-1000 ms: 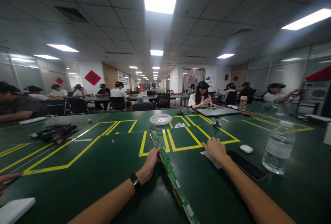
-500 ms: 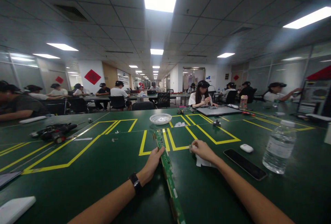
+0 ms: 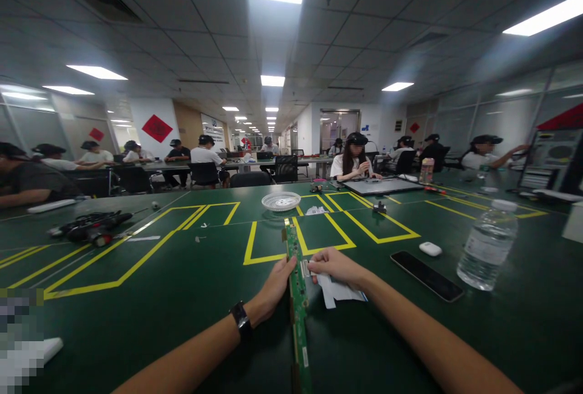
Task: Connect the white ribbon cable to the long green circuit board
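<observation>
Green circuit board (image 3: 299,306), lower end offscreen

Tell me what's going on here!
The person's left hand holds a long, narrow green circuit board near its far end. The right hand pinches a flat white ribbon-like strip, with one end close beside the board; whether they touch is hard to see. To the right are a flat black phone, a small rounded white case and a clear plastic water bottle. Beyond the board sits a round white latticed dish.

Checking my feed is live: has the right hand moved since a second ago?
Yes: the right hand has moved left, away from the black phone.
</observation>
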{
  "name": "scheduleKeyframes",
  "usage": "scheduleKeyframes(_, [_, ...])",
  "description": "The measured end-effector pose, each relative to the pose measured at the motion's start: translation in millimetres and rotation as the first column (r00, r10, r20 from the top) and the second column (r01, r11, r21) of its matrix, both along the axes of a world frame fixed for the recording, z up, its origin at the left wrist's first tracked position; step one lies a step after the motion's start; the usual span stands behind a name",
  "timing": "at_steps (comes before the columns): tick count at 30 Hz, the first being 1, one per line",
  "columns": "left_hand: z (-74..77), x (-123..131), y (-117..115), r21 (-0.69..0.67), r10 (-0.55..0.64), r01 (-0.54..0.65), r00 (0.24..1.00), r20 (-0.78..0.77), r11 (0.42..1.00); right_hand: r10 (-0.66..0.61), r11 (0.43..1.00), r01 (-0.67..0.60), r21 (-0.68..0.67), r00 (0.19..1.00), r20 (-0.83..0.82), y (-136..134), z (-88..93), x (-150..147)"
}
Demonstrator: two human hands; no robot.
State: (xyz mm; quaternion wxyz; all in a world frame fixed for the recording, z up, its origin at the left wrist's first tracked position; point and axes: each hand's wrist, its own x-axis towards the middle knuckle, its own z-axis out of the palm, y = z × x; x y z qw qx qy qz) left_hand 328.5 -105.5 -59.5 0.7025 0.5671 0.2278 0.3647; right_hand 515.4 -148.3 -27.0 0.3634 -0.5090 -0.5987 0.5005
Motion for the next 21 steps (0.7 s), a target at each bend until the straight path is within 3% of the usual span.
scheduleKeyframes(21, [0.1,-1.1,0.3,0.042,-0.003,0.004,1.000,-0.028,0.999,-0.044,0.999,0.043,-0.030,0.999,-0.031,-5.6,7.6,-8.4])
